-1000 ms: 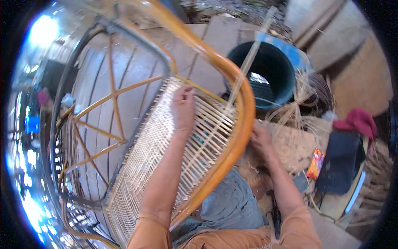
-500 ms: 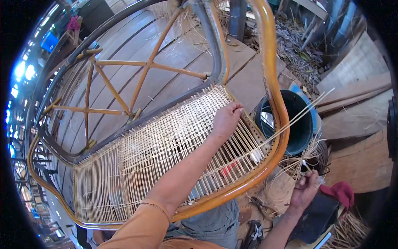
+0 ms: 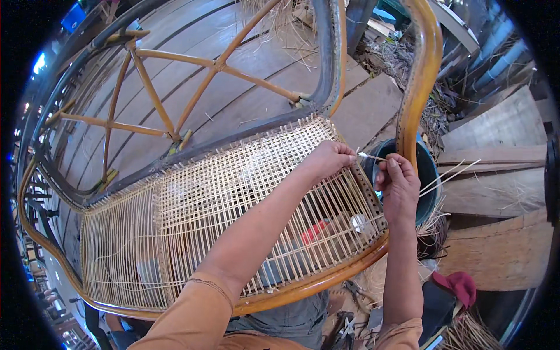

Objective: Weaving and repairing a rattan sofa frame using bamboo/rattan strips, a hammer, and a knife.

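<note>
A seat of pale rattan cane strands is woven close along its far side and has open parallel strands nearer me. It sits in a curved, glossy brown rattan frame. Near the weave's right edge is my left hand, its thumb and fingertips pinched together; what they hold, if anything, is too small to make out. Just right of it, above the frame's edge, my right hand grips a thin stick with a whitish tip. That tip points left, close to my left fingertips.
A dark bucket stands behind my right hand, with loose cane strands beside it. Lower right are a maroon cap, cutters and a bundle of sticks. Crossed poles brace the frame at the back. Boards lie at right.
My right hand has risen from the lower right to beside my left hand, bringing the white-tipped stick. My left hand stays at the weave's right edge. The view has shifted slightly.
</note>
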`<state>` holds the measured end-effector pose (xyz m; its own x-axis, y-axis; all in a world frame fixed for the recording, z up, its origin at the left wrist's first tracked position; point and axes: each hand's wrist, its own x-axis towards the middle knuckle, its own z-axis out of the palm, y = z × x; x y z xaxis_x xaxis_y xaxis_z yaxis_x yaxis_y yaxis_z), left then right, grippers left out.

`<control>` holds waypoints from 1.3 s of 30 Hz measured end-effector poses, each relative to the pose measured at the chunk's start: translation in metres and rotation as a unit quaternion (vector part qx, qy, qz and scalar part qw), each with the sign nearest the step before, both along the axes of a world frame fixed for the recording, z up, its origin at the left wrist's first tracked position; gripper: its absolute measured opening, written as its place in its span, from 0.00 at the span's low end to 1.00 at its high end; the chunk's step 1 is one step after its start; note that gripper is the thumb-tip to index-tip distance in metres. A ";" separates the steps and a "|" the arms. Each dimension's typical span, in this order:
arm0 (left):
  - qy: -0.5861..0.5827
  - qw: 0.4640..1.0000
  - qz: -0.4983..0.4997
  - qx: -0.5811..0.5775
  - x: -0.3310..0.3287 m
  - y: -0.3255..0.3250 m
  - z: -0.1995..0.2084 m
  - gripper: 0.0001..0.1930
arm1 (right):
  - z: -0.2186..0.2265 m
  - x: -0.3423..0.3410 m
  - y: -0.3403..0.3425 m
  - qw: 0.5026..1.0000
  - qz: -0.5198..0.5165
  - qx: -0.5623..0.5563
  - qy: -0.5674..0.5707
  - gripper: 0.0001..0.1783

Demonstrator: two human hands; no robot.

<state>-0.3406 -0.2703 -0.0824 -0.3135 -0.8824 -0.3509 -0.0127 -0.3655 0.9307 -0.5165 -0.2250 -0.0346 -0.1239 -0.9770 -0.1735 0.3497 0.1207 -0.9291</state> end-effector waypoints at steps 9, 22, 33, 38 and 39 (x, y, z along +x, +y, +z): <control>-0.002 1.000 -0.007 -0.017 -0.001 -0.001 -0.002 0.08 | -0.020 -0.002 -0.011 0.999 0.003 0.034 -0.033 0.06; 0.027 0.999 -0.018 -0.012 0.003 -0.003 -0.004 0.06 | -0.022 0.002 -0.009 0.999 -0.023 0.030 -0.013 0.07; 0.011 1.000 -0.012 -0.015 0.004 -0.002 0.000 0.07 | -0.023 0.006 -0.010 0.999 -0.026 0.020 0.022 0.07; 0.003 1.000 -0.022 -0.004 0.004 -0.002 0.001 0.07 | -0.023 0.007 -0.009 0.999 -0.025 0.024 0.024 0.07; 0.005 1.000 -0.021 -0.005 0.003 -0.003 0.001 0.07 | -0.022 0.008 -0.008 0.999 -0.023 0.028 0.028 0.07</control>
<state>-0.3374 -0.2728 -0.0816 -0.3529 -0.8724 -0.3382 -0.0188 -0.3548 0.9348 -0.5084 -0.2334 -0.0562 -0.1784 -0.9593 -0.2189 0.3042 0.1578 -0.9394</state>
